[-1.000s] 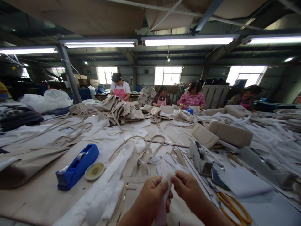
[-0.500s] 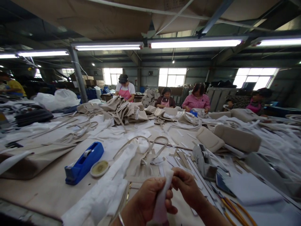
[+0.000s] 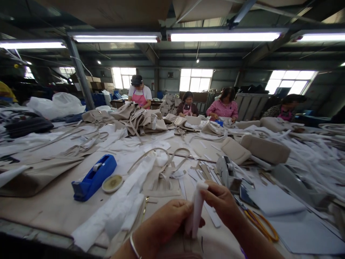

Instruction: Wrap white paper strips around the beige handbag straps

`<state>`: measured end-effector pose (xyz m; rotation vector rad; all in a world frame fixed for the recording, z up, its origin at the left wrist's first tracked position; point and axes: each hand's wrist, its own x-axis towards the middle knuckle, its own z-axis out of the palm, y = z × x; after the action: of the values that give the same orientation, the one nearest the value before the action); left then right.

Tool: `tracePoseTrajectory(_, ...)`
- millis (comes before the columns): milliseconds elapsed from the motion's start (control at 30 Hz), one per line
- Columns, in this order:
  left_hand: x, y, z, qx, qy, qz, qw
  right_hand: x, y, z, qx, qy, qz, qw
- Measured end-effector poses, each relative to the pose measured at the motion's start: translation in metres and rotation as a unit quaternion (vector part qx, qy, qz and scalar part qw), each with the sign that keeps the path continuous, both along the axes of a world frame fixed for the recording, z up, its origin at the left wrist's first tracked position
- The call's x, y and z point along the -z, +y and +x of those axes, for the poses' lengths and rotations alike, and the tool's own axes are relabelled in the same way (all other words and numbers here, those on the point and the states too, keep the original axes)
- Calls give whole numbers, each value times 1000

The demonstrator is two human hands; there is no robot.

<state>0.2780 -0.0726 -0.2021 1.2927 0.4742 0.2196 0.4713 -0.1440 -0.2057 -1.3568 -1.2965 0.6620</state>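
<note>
In the head view, my left hand is closed, with its thumb pressed on the side of a folded white strip of soft wrapping material. My right hand pinches the top end of the same strip, which stands nearly upright between both hands. The strip's lower end meets a beige piece below, partly hidden by my left hand. Just beyond my hands lies a beige bag with thin looped handles and a gold zipper.
A blue tape dispenser and a round tin lie to the left. At right are a grey dispenser, orange-handled scissors and white sheets. Beige bags are heaped farther back, where several people work.
My right hand has moved slightly right, and the white strip now stands taller and straighter. The view has tilted down a little, so the background sits higher.
</note>
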Motion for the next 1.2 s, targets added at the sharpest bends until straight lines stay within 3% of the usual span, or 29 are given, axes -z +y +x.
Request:
tracePoseTrajectory(133, -7, -2, -8, 41, 46, 52, 997, 14, -3, -2, -1, 40, -7, 999)
tracePoseTrajectory(300, -4, -8, -5, 0, 102, 118, 988, 25, -4, -3, 21, 83, -12, 996)
tracePoseTrajectory(433, -5, -12, -3, -19, 76, 115, 990, 34, -11, -5, -135, 159, -61, 976)
tracePoseTrajectory(500, -4, -12, -2, -21, 68, 118, 990, 37, -14, -12, -172, 162, -79, 968)
tracePoseTrajectory(733, 3, -15, 4, -70, 73, 179, 979, 45, -15, -34, -33, 107, -71, 991)
tracePoseTrajectory(833, -4, -14, -3, -46, 57, 177, 981, 50, -14, -36, -7, 100, -71, 992)
tracePoseTrajectory(933, -12, -13, -10, 7, 7, 127, 992, 51, -14, -37, 18, 84, -65, 994)
tracePoseTrajectory(1000, -12, -14, -10, 4, 25, 122, 992, 50, -14, -39, 37, 63, -60, 996)
tracePoseTrajectory(1100, -2, -16, -5, -50, 100, 199, 974, 46, -14, -43, 34, 63, -66, 995)
tracePoseTrajectory(1200, 11, -16, 0, -72, 133, 284, 947, 43, -11, -33, -41, 91, -98, 990)
